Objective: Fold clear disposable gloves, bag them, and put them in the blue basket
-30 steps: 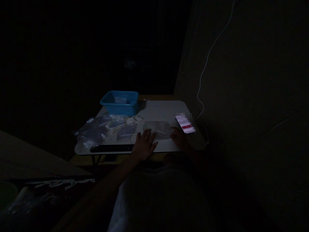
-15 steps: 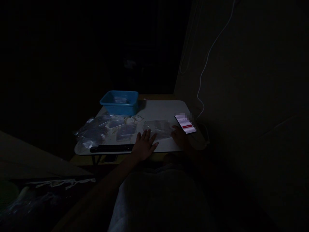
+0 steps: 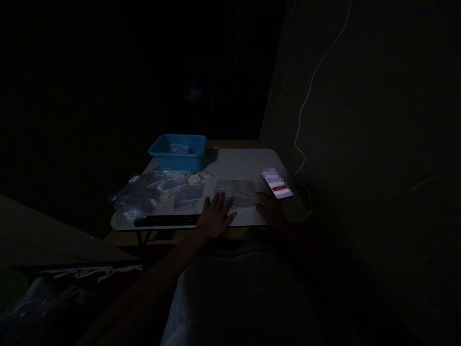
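A clear plastic bag (image 3: 239, 192) lies flat on the white table (image 3: 241, 161) in front of me. My left hand (image 3: 215, 216) rests palm down with its fingers spread, the fingertips on the bag's near left corner. At the bag's right edge, my right hand (image 3: 270, 209) has its fingers curled in and closed on the plastic. Left of my left hand lies another clear plastic bag (image 3: 187, 197), and beyond it a crumpled heap of clear plastic (image 3: 139, 197). The dim light hides the finer detail of my right fingers.
A blue basin (image 3: 180, 162) with something pale inside stands at the table's back left. A lit phone (image 3: 280, 186) lies at the right, beside a white cable (image 3: 299, 113) along the wall. A long black bar (image 3: 165, 221) lies by the near edge.
My right hand's fingers have curled in onto the bag's right edge, and the bag there has shifted slightly. My left hand stays in place.
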